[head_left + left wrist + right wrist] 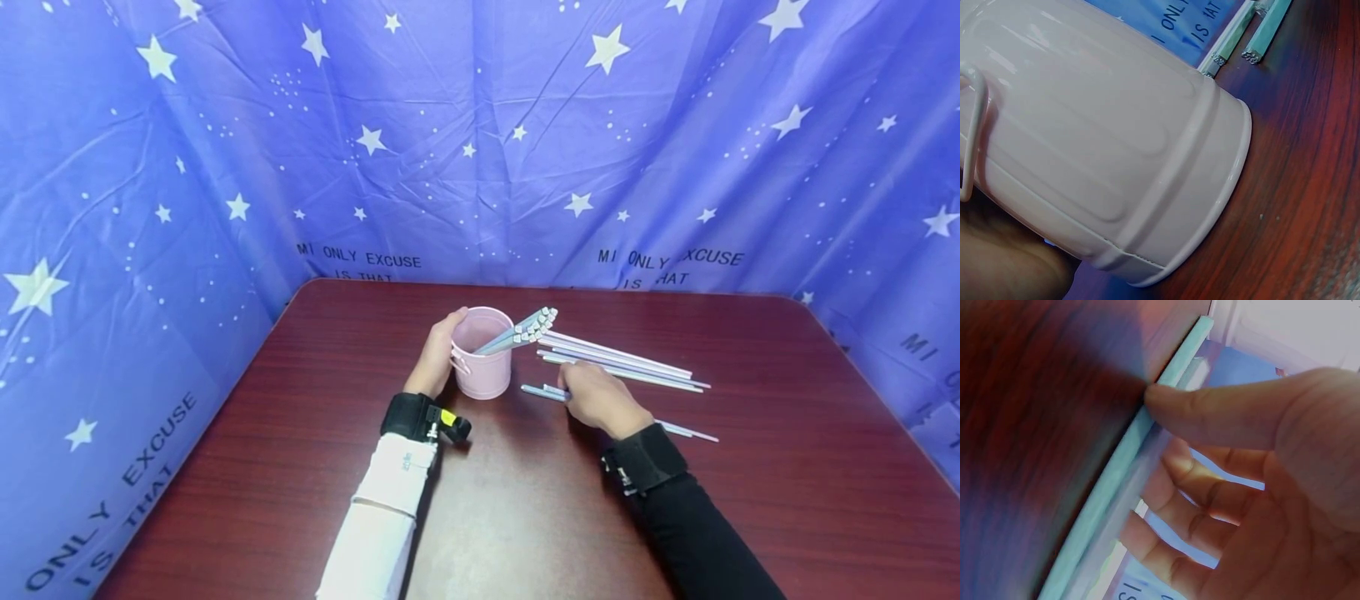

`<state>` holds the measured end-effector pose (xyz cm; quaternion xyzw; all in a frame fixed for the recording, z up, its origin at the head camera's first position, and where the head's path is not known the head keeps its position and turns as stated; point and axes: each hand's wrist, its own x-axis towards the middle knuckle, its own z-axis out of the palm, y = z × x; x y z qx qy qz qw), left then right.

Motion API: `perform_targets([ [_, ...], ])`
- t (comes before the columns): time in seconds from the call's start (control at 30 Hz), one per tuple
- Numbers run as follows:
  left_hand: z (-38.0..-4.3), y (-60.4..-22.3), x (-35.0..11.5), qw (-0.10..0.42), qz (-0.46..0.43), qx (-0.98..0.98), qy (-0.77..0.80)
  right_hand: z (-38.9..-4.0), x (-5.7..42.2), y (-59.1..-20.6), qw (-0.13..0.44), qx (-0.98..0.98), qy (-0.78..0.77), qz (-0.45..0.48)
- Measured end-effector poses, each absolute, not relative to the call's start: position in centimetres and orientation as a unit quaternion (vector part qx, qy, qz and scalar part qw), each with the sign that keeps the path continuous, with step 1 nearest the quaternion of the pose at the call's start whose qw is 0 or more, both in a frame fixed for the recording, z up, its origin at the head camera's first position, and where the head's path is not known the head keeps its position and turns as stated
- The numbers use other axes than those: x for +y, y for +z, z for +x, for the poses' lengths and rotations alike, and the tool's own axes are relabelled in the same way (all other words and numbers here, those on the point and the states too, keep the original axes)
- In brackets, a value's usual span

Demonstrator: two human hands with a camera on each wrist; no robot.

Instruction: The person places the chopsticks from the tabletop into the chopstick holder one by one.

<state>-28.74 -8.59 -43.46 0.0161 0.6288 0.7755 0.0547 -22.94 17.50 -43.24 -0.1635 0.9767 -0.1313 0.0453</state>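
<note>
Gripping the pink bucket [483, 379] at its left side, thumb at the rim, the left hand [435, 357] has its other fingers mostly hidden; a slack hold could let the bucket tip, since the bundled sticks [521, 333] inside lean out over its right edge. To the right, the right hand [602, 400] pinches at least two held sticks [536, 391] between thumb and fingers; uneven pressure might let one slip. Just beyond, loose sticks [645, 373] could scatter if knocked.

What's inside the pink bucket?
A bundle of thin sticks leans in the pink bucket, upper ends jutting past its rim. The near wall hides their lower ends and the bucket's floor.
</note>
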Motion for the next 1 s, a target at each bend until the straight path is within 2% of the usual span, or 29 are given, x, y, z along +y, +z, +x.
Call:
perform_targets([
  [0.13,-28.8,-43.5,-8.6,0.055,0.017,0.628,0.776,-21.7,16.9,-41.0,0.054,0.976,-0.136,-0.161],
  [0.27,-28.8,-43.5,-8.5,0.055,0.018,0.629,0.775,-21.4,16.9,-40.3,0.033,0.976,-0.143,-0.163],
  [0.6,-28.9,-43.5,-8.5,0.053,0.016,0.635,0.771,-21.1,17.5,-38.1,-0.067,0.967,-0.191,-0.153],
  [0.83,-28.8,-43.6,-8.7,0.046,0.016,0.639,0.768,-20.0,17.3,-35.9,-0.11,0.96,-0.23,-0.113],
  [1.0,-28.7,-43.6,-8.8,0.047,0.015,0.638,0.769,-19.4,16.7,-34.8,-0.16,0.946,-0.259,-0.109],
])
